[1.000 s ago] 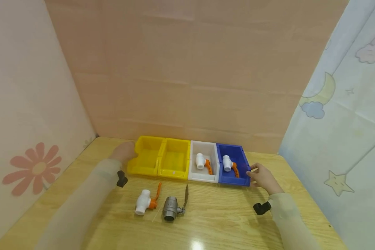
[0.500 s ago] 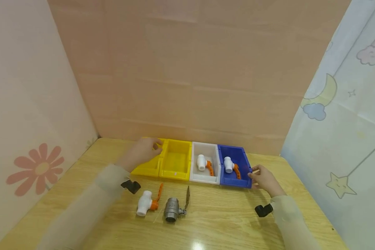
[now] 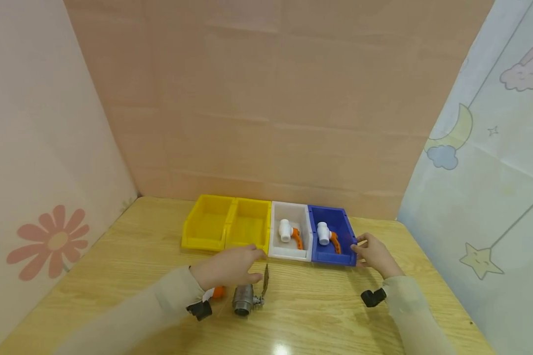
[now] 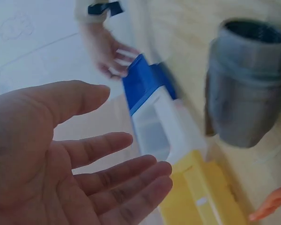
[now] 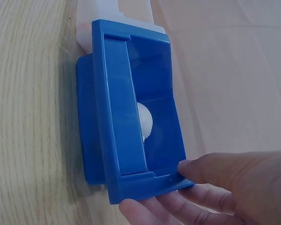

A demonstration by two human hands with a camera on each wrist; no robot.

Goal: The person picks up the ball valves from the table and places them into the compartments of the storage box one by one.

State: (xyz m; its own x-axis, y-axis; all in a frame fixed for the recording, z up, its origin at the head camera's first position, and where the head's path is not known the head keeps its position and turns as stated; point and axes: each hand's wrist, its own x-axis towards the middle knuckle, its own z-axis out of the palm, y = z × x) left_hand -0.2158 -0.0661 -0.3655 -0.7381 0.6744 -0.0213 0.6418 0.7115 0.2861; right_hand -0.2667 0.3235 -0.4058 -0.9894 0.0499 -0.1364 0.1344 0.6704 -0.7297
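Note:
My left hand (image 3: 231, 267) hovers over the table, thumb and fingers spread apart and holding nothing, close by the lever of a grey metal ball valve (image 3: 243, 299). Partly covered by that hand and wrist is a white plastic ball valve with an orange handle (image 3: 219, 292). With the thumb on the rim and fingers outside, my right hand (image 3: 375, 253) pinches the right side of a blue bin (image 5: 119, 112). A white valve (image 3: 323, 233) with an orange handle lies in the blue bin; a similar valve (image 3: 285, 230) lies in the white bin (image 3: 288, 254).
Left of the white bin, two yellow bins (image 3: 204, 243) continue the row. A peach-coloured backdrop (image 3: 266, 123) rises behind the row, and patterned sheets (image 3: 493, 197) flank the wooden table (image 3: 320, 305).
From the left yellow bin's outer side, my left hand has crossed over that bin and come forward to the metal valve. My right hand stays on the blue bin.

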